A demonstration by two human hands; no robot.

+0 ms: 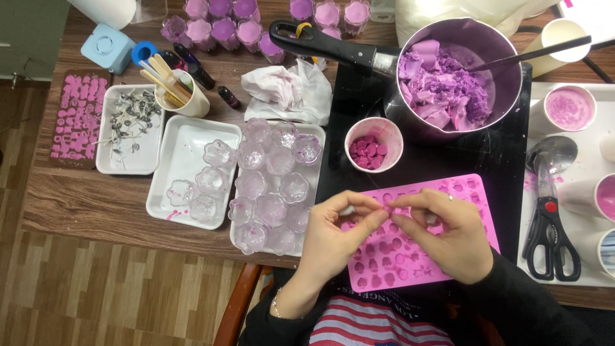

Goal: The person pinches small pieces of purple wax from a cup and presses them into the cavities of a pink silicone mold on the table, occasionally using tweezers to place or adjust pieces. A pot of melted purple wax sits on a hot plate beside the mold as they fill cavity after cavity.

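Over the pink mould, left hand and right hand pinch something tiny, fingertips meeting.

A brown wood-grain desk carries everything. At its far left lie a dark flat mould dotted with pink shapes and a pale blue square box. To the right sit a white rectangular tray of wick tabs, a white paper cup of wooden sticks, a white tray with a few clear flower-shaped glass cups and a second tray crowded with them. A crumpled white tissue lies farther back, with filled purple glass cups along the far edge. A black mat covers the middle, bearing a pink silicone mould, and a white tray stands right.
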